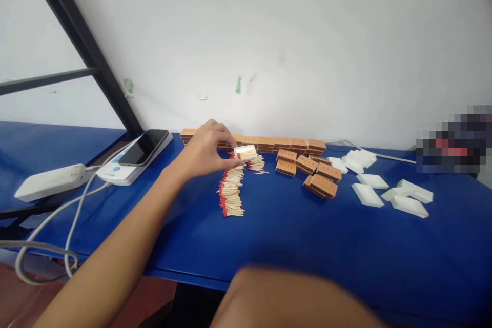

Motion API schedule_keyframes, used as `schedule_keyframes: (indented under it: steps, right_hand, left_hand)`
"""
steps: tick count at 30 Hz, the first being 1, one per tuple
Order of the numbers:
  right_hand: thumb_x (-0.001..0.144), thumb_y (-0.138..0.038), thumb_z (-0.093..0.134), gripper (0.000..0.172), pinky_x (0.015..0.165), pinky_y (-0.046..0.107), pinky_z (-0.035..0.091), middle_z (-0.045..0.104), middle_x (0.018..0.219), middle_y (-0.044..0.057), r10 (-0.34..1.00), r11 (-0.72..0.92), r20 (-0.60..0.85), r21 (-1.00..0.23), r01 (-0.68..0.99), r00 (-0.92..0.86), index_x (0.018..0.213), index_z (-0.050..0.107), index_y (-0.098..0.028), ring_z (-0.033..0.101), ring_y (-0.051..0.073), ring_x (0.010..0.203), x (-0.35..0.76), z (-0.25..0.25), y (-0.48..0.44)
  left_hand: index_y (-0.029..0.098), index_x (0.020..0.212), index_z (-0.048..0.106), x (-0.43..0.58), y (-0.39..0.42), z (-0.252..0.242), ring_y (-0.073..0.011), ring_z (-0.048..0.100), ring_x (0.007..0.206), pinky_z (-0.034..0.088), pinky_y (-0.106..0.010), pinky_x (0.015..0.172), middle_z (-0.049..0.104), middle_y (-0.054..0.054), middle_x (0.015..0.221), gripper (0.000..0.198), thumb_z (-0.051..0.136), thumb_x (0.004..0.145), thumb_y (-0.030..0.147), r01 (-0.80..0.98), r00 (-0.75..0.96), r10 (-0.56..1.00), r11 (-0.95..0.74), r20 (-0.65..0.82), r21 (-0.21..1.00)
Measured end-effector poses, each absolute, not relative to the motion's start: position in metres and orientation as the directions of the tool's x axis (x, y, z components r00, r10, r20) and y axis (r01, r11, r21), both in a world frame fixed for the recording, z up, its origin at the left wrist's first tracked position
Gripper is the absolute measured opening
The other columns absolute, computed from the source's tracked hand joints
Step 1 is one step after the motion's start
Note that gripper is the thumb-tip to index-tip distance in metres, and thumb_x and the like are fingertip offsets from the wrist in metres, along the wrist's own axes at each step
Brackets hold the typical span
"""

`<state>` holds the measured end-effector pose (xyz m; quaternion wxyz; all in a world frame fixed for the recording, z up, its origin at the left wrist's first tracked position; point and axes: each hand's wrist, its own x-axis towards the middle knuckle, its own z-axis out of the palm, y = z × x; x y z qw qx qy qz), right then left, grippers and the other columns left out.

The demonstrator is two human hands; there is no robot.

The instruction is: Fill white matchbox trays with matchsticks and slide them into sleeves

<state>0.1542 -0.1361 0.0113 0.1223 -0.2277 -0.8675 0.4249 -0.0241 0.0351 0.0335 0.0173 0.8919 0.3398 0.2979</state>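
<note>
Held tray: thin, smooth, pale; card or plastic, cannot tell which
Matches: bare wood sticks, matt; heads coated, grainy-looking
Boxes: printed card, matt faces
Loose trays: thin white card or plastic, smooth, mostly matt
Tabletop: smooth, blue, soft sheen
Phone: glossy dark glass front
Device under phone: smooth white plastic
Cables: smooth plastic sheathing
Bars: black metal by look, smooth
Wall: matt white paint, scuffed in spots
</note>
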Motion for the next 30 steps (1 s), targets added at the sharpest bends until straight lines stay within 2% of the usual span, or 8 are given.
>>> schedule_keyframes:
  steps: [3, 4, 6, 11, 19, 21, 26, 30]
  right_hand:
    - [0.102, -0.03, 0.057, 0.021, 0.065, 0.03, 0.044, 0.074, 0.093, 0.005, 0.708, 0.529, 0.093, -0.726, 0.439, -0.7, 0.098, 0.076, -0.022, 0.064, 0.019, 0.081, 0.21, 0.022, -0.073]
    - [0.099, -0.028, 0.059, 0.02, 0.061, 0.03, 0.04, 0.07, 0.081, 0.003, 0.851, 0.484, 0.184, -0.635, 0.602, -0.491, 0.09, 0.075, -0.021, 0.06, 0.018, 0.073, 0.225, 0.019, -0.051]
    - [0.091, -0.028, 0.071, 0.009, 0.064, 0.03, 0.039, 0.069, 0.08, 0.003, 0.926, 0.377, 0.233, -0.484, 0.79, -0.299, 0.091, 0.075, -0.02, 0.06, 0.019, 0.074, 0.245, 0.007, -0.014]
    - [0.094, -0.029, 0.069, 0.009, 0.067, 0.03, 0.04, 0.068, 0.086, 0.004, 0.921, 0.388, 0.159, -0.341, 0.856, -0.355, 0.091, 0.072, -0.021, 0.062, 0.02, 0.079, 0.254, -0.025, 0.017]
    - [0.103, -0.02, 0.05, 0.017, 0.075, 0.031, 0.045, 0.067, 0.101, 0.01, 0.894, 0.442, 0.029, -0.211, 0.872, -0.447, 0.091, 0.062, -0.019, 0.064, 0.022, 0.089, 0.258, -0.015, -0.002]
    - [0.104, -0.02, 0.047, 0.017, 0.075, 0.032, 0.045, 0.066, 0.101, 0.009, 0.905, 0.424, 0.069, -0.197, 0.884, -0.419, 0.093, 0.061, -0.02, 0.064, 0.022, 0.087, 0.264, -0.012, -0.006]
    - [0.108, -0.029, 0.045, 0.017, 0.072, 0.032, 0.044, 0.064, 0.102, 0.006, 0.875, 0.452, 0.295, -0.212, 0.867, -0.384, 0.097, 0.057, -0.021, 0.063, 0.02, 0.083, 0.26, -0.009, -0.011]
    - [0.106, -0.024, 0.049, 0.014, 0.072, 0.033, 0.044, 0.063, 0.101, 0.007, 0.82, 0.537, 0.323, -0.146, 0.831, -0.473, 0.096, 0.057, -0.021, 0.063, 0.021, 0.086, 0.238, -0.012, -0.017]
  left_hand:
    - [0.022, 0.094, 0.077, -0.021, 0.036, 0.029, -0.0246, 0.056, 0.103, 0.044, -0.039, 0.091, 0.07, -0.005, 0.098, 0.031, 0.085, 0.08, 0.049, 0.606, 0.594, 0.631, -0.759, 0.498, 0.238]
    - [0.022, 0.094, 0.076, -0.021, 0.037, 0.027, -0.0248, 0.056, 0.103, 0.044, -0.04, 0.092, 0.07, -0.005, 0.098, 0.032, 0.085, 0.08, 0.049, 0.609, 0.599, 0.633, -0.758, 0.491, 0.234]
    - [0.022, 0.094, 0.076, -0.019, 0.038, 0.022, -0.0244, 0.056, 0.102, 0.043, -0.04, 0.091, 0.071, -0.005, 0.098, 0.033, 0.086, 0.08, 0.049, 0.601, 0.613, 0.624, -0.766, 0.484, 0.228]
    - [0.02, 0.095, 0.076, -0.016, 0.038, 0.016, -0.0233, 0.057, 0.098, 0.043, -0.039, 0.088, 0.071, -0.005, 0.097, 0.034, 0.088, 0.078, 0.047, 0.578, 0.638, 0.597, -0.789, 0.487, 0.21]
    - [0.019, 0.095, 0.075, -0.013, 0.038, 0.014, -0.0239, 0.056, 0.096, 0.045, -0.04, 0.088, 0.069, -0.005, 0.094, 0.032, 0.088, 0.079, 0.044, 0.59, 0.669, 0.586, -0.793, 0.458, 0.154]
    - [0.019, 0.094, 0.075, -0.013, 0.038, 0.013, -0.0241, 0.056, 0.095, 0.045, -0.04, 0.088, 0.069, -0.005, 0.094, 0.033, 0.088, 0.079, 0.045, 0.595, 0.67, 0.585, -0.791, 0.458, 0.14]
    - [0.018, 0.095, 0.075, -0.007, 0.032, 0.011, -0.0247, 0.056, 0.098, 0.046, -0.041, 0.09, 0.068, -0.006, 0.096, 0.037, 0.089, 0.076, 0.046, 0.576, 0.686, 0.575, -0.804, 0.446, 0.15]
    - [0.019, 0.097, 0.076, 0.0, 0.027, 0.008, -0.0251, 0.057, 0.101, 0.046, -0.041, 0.093, 0.067, -0.005, 0.096, 0.036, 0.089, 0.077, 0.046, 0.543, 0.708, 0.553, -0.824, 0.439, 0.162]
